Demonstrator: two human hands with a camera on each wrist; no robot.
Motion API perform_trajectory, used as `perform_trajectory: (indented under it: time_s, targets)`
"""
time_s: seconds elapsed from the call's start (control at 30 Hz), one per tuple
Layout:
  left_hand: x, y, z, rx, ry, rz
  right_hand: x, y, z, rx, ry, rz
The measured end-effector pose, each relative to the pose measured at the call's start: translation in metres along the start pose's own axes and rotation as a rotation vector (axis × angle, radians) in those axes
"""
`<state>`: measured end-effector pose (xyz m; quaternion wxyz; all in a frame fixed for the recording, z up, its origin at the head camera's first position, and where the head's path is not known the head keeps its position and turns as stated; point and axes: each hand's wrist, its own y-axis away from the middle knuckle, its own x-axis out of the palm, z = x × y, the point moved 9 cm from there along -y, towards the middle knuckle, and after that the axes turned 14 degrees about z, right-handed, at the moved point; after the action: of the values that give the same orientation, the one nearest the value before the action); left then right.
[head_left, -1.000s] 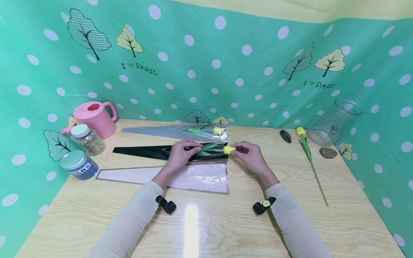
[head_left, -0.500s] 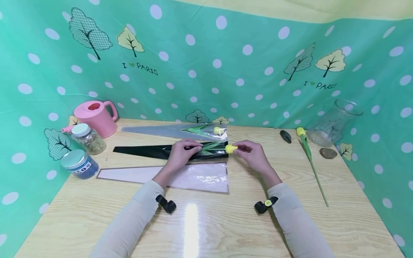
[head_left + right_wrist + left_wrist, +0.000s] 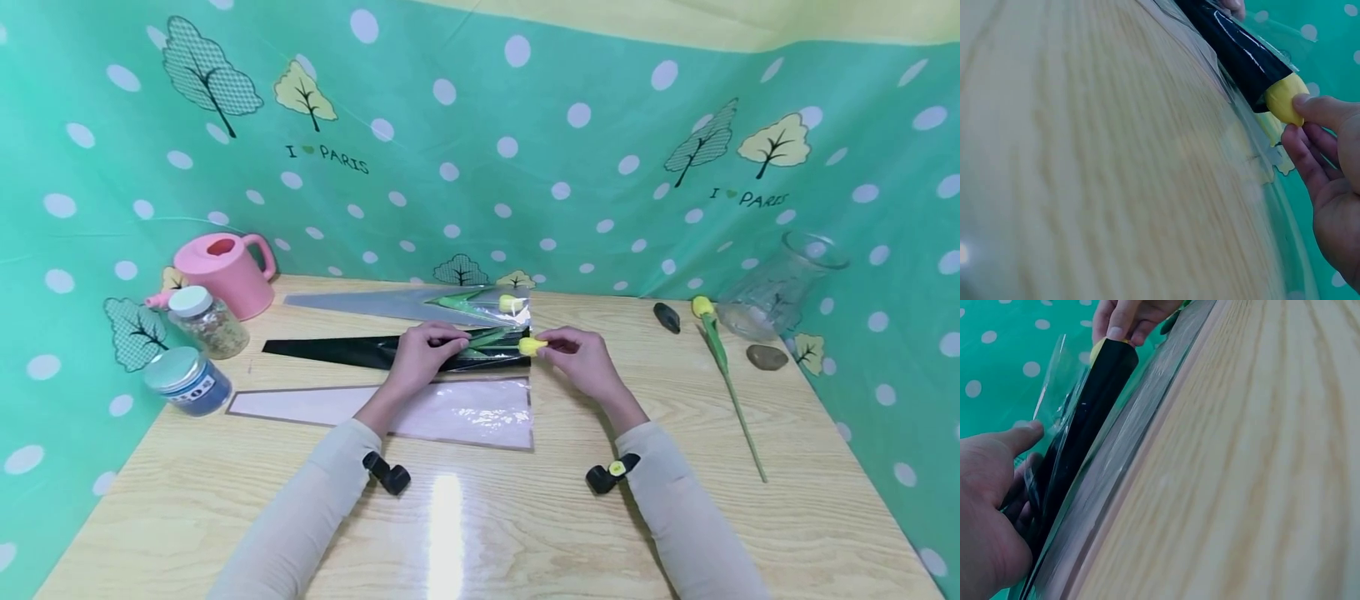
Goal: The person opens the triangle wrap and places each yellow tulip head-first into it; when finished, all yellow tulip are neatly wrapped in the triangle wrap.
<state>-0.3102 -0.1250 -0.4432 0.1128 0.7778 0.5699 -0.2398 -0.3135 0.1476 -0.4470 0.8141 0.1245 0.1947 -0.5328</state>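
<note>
A yellow tulip [image 3: 531, 347] with green leaves lies inside a black flower sleeve [image 3: 322, 351] with a clear front. My right hand [image 3: 588, 364] pinches the tulip's bloom between thumb and fingers at the sleeve's wide mouth. In the right wrist view the bloom [image 3: 1284, 100] pokes partly out of the sleeve. With thumb and fingers, my left hand [image 3: 418, 360] grips the sleeve about its middle, near the leaves. The tulip's stem is hidden by that hand and the sleeve.
Behind lies a grey sleeve [image 3: 352, 305] holding another tulip; a white sleeve [image 3: 300, 407] lies in front. At left stand a pink watering can [image 3: 232, 279] and two jars. At right are a loose tulip [image 3: 720, 354], two stones and a glass vase [image 3: 780, 287].
The right hand and the bloom moved slightly right, then slightly back left toward the sleeve. The left hand keeps its place and hold.
</note>
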Motion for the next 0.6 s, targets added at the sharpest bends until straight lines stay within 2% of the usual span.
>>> perform_trajectory:
  time_s: [0.27,0.43,0.6]
  targets:
    - [0.002,-0.001,0.001,0.011,0.024,0.015,0.001,-0.003,0.000,0.004,-0.014,0.004]
    - [0.003,-0.001,0.003,0.000,0.010,0.014,0.007,-0.006,-0.001,-0.011,-0.012,0.021]
    - [0.008,-0.003,-0.003,0.010,-0.014,0.033,0.011,-0.006,0.003,-0.032,0.006,0.027]
